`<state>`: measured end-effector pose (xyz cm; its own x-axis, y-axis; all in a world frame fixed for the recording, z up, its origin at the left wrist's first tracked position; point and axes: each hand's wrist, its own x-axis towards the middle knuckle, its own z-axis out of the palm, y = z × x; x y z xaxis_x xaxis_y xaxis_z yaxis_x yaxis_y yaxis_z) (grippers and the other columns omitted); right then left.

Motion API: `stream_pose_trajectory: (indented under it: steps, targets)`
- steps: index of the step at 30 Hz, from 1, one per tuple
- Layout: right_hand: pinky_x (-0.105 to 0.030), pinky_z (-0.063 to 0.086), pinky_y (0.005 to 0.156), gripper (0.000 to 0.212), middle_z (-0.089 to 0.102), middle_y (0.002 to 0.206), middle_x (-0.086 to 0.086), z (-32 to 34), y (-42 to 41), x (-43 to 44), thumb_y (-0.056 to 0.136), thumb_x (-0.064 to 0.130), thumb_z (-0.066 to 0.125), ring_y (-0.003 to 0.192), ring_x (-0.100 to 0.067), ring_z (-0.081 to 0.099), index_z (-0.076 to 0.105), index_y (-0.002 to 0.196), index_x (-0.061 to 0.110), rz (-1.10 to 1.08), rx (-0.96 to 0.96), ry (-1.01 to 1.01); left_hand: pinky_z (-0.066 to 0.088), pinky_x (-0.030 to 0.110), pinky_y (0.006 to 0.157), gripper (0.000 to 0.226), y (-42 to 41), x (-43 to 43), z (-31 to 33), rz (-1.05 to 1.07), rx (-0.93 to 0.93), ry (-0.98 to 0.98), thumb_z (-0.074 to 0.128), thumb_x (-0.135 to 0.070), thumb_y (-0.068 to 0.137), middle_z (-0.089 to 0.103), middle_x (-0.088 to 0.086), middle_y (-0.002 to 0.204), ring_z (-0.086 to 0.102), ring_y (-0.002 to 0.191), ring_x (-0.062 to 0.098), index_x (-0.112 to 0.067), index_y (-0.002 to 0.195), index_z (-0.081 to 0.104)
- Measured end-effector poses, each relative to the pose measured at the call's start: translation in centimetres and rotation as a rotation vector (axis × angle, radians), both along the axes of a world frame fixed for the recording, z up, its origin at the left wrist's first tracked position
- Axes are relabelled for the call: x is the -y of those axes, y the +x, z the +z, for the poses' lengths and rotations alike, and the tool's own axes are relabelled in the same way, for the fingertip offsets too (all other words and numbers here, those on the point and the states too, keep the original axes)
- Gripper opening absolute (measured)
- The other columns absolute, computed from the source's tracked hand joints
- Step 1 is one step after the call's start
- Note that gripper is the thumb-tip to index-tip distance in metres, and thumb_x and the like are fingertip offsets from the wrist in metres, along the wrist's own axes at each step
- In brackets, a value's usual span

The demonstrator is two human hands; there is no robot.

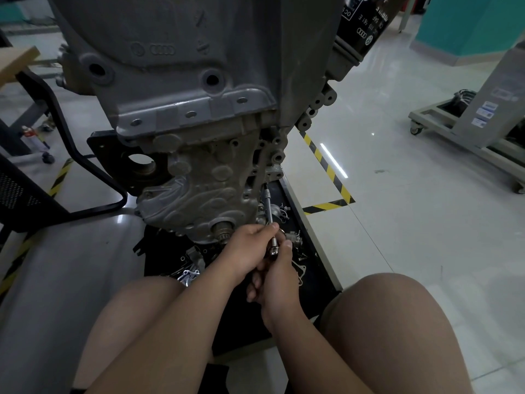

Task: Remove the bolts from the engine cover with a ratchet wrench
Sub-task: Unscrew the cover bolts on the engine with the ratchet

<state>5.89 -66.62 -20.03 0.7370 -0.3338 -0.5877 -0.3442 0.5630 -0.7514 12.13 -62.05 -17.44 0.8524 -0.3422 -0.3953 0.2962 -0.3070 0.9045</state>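
Note:
A grey engine stands on a black stand, its cast engine cover [196, 191] facing me at the centre. A chrome ratchet wrench [270, 220] with a long extension runs from my hands up to the cover's right edge, where the socket end meets the metal near a bolt I cannot see. My left hand [250, 248] pinches the extension shaft between thumb and fingers. Just below, my right hand [277, 282] grips the ratchet's handle, thumb by the head. Both hands sit close together below the cover.
The black stand tray [312, 282] under the engine holds several loose metal parts and gaskets. A black chair frame [71, 143] stands at the left. Yellow-black floor tape [326, 172] and a wheeled grey cart [468, 129] lie to the right. My bare knees fill the foreground.

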Motion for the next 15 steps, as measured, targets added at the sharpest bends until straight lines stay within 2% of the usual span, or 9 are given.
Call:
stream_pose_trajectory:
  steps: [4, 9, 15]
  targets:
    - [-0.019, 0.031, 0.038, 0.068, 0.04, 0.041, -0.001, 0.15, -0.07, -0.06, 0.1, 0.059, 0.024, 0.03, -0.017, 0.036, 0.054, 0.057, 0.016, -0.028, 0.035, 0.059, 0.032, 0.015, 0.038, 0.036, 0.05, 0.13, 0.0, -0.005, -0.017, -0.013, 0.048, -0.034, 0.098, 0.048, -0.003, 0.039, 0.038, 0.031, 0.01, -0.012, 0.08, 0.07]
    - [-0.018, 0.031, 0.038, 0.07, 0.039, 0.04, -0.004, 0.22, -0.01, 0.05, 0.099, 0.06, 0.023, 0.03, -0.018, 0.036, 0.05, 0.054, 0.014, 0.005, 0.006, 0.038, 0.03, 0.012, 0.036, 0.035, -0.12, 0.0, -0.32, -0.008, 0.014, -0.009, 0.052, -0.036, 0.097, 0.047, -0.003, 0.038, 0.037, 0.027, 0.01, -0.011, 0.078, 0.068]
    - [-0.017, 0.034, 0.036, 0.067, 0.044, 0.04, -0.001, 0.11, -0.18, 0.14, 0.1, 0.057, 0.03, 0.031, -0.015, 0.041, 0.053, 0.055, 0.012, 0.03, -0.02, -0.138, 0.034, 0.019, 0.04, 0.032, -0.06, 0.02, -0.3, 0.041, -0.016, -0.079, 0.06, -0.032, 0.094, 0.052, 0.001, 0.045, 0.042, 0.034, 0.013, -0.014, 0.068, 0.067]
